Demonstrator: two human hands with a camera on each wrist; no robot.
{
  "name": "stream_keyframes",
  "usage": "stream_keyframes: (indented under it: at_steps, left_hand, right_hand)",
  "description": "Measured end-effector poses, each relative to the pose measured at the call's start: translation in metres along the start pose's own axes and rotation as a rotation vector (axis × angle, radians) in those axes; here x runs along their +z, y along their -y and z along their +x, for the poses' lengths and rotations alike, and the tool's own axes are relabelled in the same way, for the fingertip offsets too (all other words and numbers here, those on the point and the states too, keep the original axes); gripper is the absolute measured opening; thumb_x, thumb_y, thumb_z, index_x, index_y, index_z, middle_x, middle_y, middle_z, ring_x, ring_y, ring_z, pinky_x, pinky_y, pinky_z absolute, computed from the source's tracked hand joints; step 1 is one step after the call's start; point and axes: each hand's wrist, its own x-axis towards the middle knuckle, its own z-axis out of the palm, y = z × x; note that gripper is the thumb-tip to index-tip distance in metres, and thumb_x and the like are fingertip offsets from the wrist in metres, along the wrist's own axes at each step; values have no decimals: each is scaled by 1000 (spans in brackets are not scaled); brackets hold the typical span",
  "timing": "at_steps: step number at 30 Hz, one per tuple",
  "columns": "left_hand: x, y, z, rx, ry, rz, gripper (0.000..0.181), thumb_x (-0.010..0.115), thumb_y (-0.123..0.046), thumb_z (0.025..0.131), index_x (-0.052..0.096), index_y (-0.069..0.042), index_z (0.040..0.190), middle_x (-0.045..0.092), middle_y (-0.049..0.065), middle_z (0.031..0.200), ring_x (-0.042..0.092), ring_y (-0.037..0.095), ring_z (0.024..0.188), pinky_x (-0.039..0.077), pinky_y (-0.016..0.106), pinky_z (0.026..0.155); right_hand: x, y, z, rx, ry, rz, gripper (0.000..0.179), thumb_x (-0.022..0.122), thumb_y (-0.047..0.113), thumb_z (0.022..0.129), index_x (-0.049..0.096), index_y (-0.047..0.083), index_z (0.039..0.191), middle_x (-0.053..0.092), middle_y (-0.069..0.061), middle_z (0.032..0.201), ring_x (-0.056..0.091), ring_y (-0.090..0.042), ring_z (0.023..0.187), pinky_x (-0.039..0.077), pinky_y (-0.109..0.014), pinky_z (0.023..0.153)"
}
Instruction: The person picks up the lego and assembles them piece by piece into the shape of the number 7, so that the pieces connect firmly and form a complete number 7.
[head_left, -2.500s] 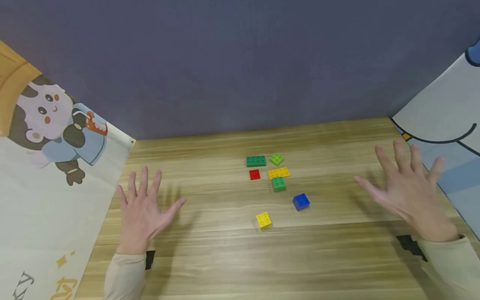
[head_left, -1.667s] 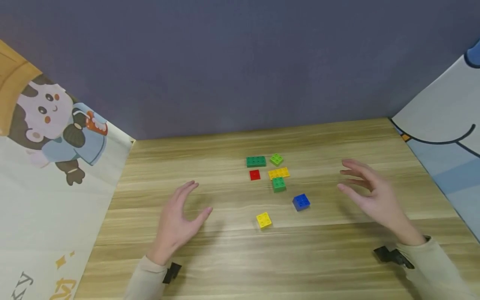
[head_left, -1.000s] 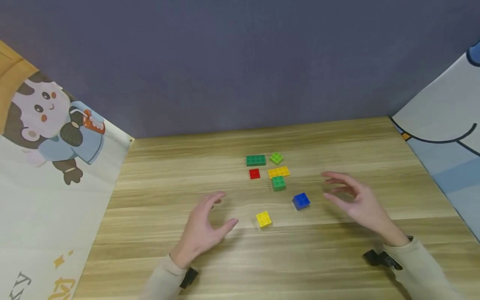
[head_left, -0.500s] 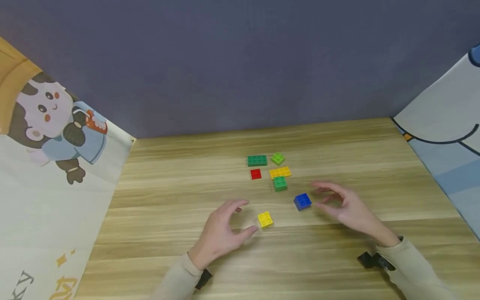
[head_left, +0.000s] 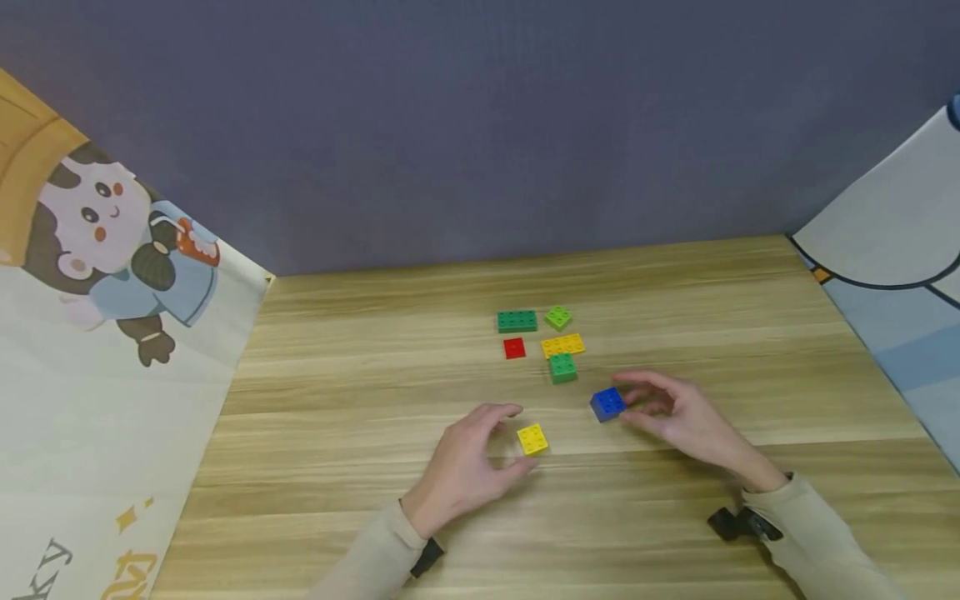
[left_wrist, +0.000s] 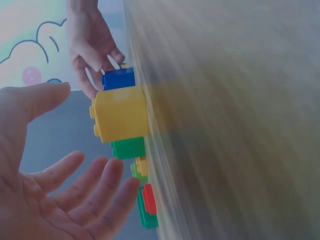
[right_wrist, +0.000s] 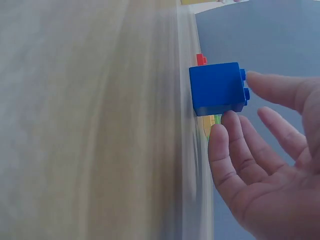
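At the far left a pale panel [head_left: 82, 417] printed with a cartoon figure in a tan hat borders the wood-grain table [head_left: 337, 375], and a dark blue-grey backdrop [head_left: 480, 133] rises behind. Next comes a beige sleeve [head_left: 375, 550] with a black device [head_left: 427, 557] at the wrist, and from it extends the left hand [head_left: 465, 471], its thumb and fingers parted and holding nothing. The yellow brick [head_left: 532, 439] stands studs up on the table, just in front of the gap between thumb and forefinger; the left wrist view shows space between it and both. Farther back, the red piece [head_left: 514, 348] lies just in front of the dark green brick [head_left: 517, 322], which is longer than it is wide. To their right, the lime brick [head_left: 558, 317] sits turned at an angle behind the orange-yellow brick [head_left: 564, 342], and the green brick [head_left: 562, 368] stands close against the front of that one. Farther right and nearer, the blue brick [head_left: 608, 404] rests studs up on the table, slightly turned. Right beside it, the right hand [head_left: 686, 421] has its thumb and fingers loosely curved about the brick's near side, without a closed grip; whether a fingertip touches it cannot be told. A second beige sleeve [head_left: 813, 533] and a printed panel [head_left: 900, 200] finish the right side.
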Motion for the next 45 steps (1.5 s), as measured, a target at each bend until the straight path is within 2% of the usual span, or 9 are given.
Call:
stream_keyframes:
  at_steps: [6, 10, 14, 18, 24, 31, 35, 38, 45]
  left_hand:
    - [6, -3, 4, -22, 52, 22, 65, 89, -38, 86, 65, -13, 141, 73, 2, 132, 71, 15, 109, 59, 38, 98]
    - [10, -4, 7, -52, 83, 44, 61, 90, -38, 86, 68, -13, 137, 75, 1, 128, 70, 11, 105, 59, 34, 95]
    - [12, -5, 11, -84, 89, 31, 52, 90, -32, 86, 72, -15, 132, 76, 0, 118, 68, 9, 97, 57, 29, 89]
    - [12, -6, 13, -100, 71, 13, 44, 90, -26, 86, 75, -14, 126, 77, -1, 111, 67, 9, 92, 56, 26, 84]
    - [10, -7, 15, -98, 49, 11, 42, 88, -24, 88, 75, -12, 127, 78, 2, 111, 69, 11, 92, 58, 27, 84]
    - [2, -9, 17, -65, -21, 26, 41, 86, -23, 90, 75, -11, 127, 78, 4, 120, 73, 18, 106, 60, 36, 96]
    - [-2, -10, 20, -58, -54, -14, 42, 86, -22, 91, 74, -12, 129, 77, 4, 125, 73, 20, 113, 59, 42, 100]
    - [-4, -11, 22, -54, -72, -55, 42, 86, -21, 91, 74, -13, 130, 77, 4, 126, 73, 20, 113, 60, 43, 96]
    - [-5, -15, 30, -33, -86, -124, 42, 85, -21, 92, 73, -14, 131, 75, 2, 129, 71, 17, 115, 64, 37, 90]
  right_hand:
    - [3, -4, 3, 46, 25, -9, 52, 81, 8, 93, 64, 8, 143, 70, -15, 136, 69, -6, 105, 62, -26, 84]
    - [3, -4, 2, 79, 36, -12, 50, 81, 10, 93, 66, 8, 141, 70, -15, 134, 70, -12, 106, 61, -25, 84]
    - [2, -2, 2, 92, 37, -13, 47, 82, 12, 94, 68, 8, 139, 71, -16, 132, 70, -19, 106, 61, -24, 82]
    - [2, 0, 4, 98, 38, -18, 48, 82, 15, 94, 68, 8, 139, 72, -14, 130, 70, -19, 105, 60, -24, 80]
    - [3, 0, 5, 113, 43, -23, 47, 82, 17, 94, 68, 7, 138, 74, -13, 125, 71, -13, 101, 61, -23, 79]
    - [7, 2, 7, 123, 62, 2, 44, 84, 15, 93, 70, 6, 134, 76, -13, 119, 74, -17, 100, 62, -23, 80]
    - [11, 4, 9, 125, 77, 18, 44, 84, 15, 92, 70, 5, 133, 76, -14, 119, 74, -19, 100, 62, -23, 81]
    - [14, 6, 10, 119, 84, 22, 44, 84, 15, 92, 71, 4, 133, 76, -14, 119, 74, -18, 100, 62, -23, 81]
    - [25, 9, 13, 82, 82, 17, 41, 85, 12, 91, 72, 4, 130, 77, -13, 116, 75, -14, 96, 63, -23, 81]
